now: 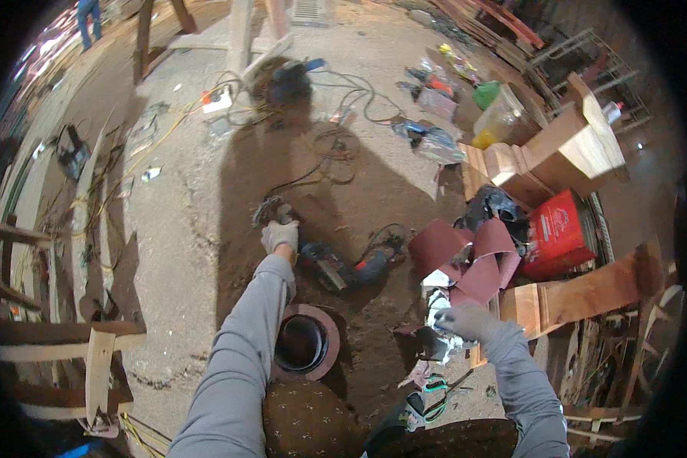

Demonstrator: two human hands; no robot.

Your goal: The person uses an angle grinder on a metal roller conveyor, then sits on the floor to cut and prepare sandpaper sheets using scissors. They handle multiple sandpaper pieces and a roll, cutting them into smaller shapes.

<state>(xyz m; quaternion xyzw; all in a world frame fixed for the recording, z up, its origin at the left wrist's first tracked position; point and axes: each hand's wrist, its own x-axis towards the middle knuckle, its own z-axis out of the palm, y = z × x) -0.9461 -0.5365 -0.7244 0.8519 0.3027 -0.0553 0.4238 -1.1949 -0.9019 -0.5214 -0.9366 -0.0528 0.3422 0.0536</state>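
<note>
My left hand (281, 238), in a pale work glove, reaches forward over the dusty floor. Its fingers are closed around a dark, dusty object (273, 209) beside a cord; the kind is unclear in the shadow. Just right of it lies a dark power tool (332, 269) with a cord. Nearer to me sits a reddish-brown roll of sandpaper (330, 347) with a dark hollow middle. My gloved right hand (467, 322) is low at the right with curled fingers, over crumpled white material (438, 304). What it grips, if anything, is hidden. Loose reddish-brown sandpaper strips (487, 263) curl just beyond it.
At the right stand a red tin (559, 233), shaped wooden pieces (557, 156) and a clear plastic tub (504, 114). Cords (336, 149) trail across the floor towards a blue-and-dark tool (290, 82). Wooden frames (99, 366) line the left. A person's legs (88, 21) show far left.
</note>
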